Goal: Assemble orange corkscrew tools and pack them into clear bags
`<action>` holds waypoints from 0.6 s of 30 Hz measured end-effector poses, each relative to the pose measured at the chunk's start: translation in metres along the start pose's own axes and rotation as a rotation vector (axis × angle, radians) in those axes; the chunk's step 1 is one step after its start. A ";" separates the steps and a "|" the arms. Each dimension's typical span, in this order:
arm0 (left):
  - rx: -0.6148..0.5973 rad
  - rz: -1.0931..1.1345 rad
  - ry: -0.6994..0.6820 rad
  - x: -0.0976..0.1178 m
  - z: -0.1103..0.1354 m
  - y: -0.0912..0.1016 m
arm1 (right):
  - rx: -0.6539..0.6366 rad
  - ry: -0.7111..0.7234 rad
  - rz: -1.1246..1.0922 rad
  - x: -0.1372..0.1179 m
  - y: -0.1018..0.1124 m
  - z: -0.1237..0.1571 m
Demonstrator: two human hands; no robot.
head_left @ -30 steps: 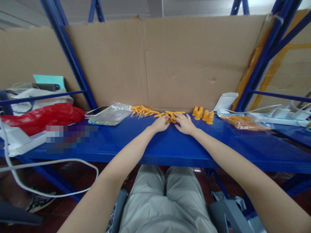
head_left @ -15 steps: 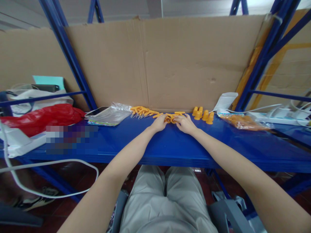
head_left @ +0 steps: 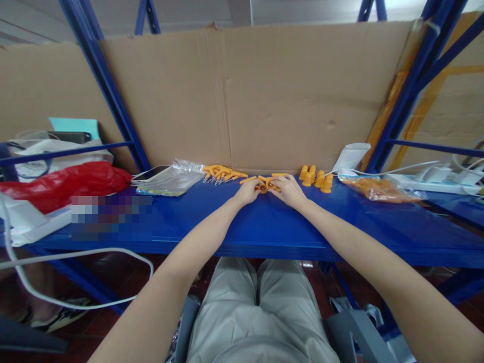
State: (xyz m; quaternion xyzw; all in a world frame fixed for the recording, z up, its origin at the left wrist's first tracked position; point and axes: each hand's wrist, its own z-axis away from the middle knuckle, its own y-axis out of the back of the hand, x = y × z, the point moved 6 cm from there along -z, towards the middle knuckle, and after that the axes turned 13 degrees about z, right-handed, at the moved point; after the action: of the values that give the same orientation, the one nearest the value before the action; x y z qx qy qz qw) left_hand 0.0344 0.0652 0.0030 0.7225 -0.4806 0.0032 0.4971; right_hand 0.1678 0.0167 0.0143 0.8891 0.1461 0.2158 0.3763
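My left hand (head_left: pixel 248 192) is closed around a small orange cup-shaped piece (head_left: pixel 261 188), held low over the blue shelf. Close beside it, my right hand (head_left: pixel 289 190) has its fingers curled on another orange cup-shaped piece (head_left: pixel 271 186). The open ends of both pieces face me, and they appear to meet or nearly meet; fingers partly cover them. Behind the hands lie a few orange sticks (head_left: pixel 279 175). To the left is a pile of orange pieces with small metal chains (head_left: pixel 220 174). Several orange cups (head_left: pixel 308 179) stand upside down right of my right hand.
A clear plastic bag (head_left: pixel 177 180) and a phone (head_left: pixel 152 174) lie left on the blue shelf (head_left: pixel 264 227). At right are a bag of orange parts (head_left: pixel 381 190) and a white power strip (head_left: pixel 434 185). Cardboard (head_left: pixel 295 101) walls the back; a white cable (head_left: pixel 94 252) loops in front.
The two orange cup-shaped pieces have turned slightly and come closer together. My right hand has shifted slightly up and inward; my left hand has hardly moved.
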 end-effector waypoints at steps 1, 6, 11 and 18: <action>0.000 0.002 -0.002 0.001 0.000 0.000 | 0.012 -0.002 0.000 0.000 0.001 0.000; 0.009 -0.004 0.001 0.005 0.001 0.000 | 0.030 -0.016 0.044 0.001 0.004 0.000; 0.008 -0.010 0.024 0.007 0.003 0.001 | -0.016 0.002 0.088 0.002 0.000 -0.001; -0.018 -0.023 0.000 0.005 0.001 -0.002 | -0.192 -0.018 0.131 -0.001 -0.010 0.002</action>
State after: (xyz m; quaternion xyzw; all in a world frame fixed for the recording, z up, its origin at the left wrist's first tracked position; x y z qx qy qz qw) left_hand 0.0378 0.0615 0.0035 0.7235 -0.4720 -0.0069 0.5038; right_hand 0.1668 0.0217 0.0060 0.8586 0.0631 0.2449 0.4459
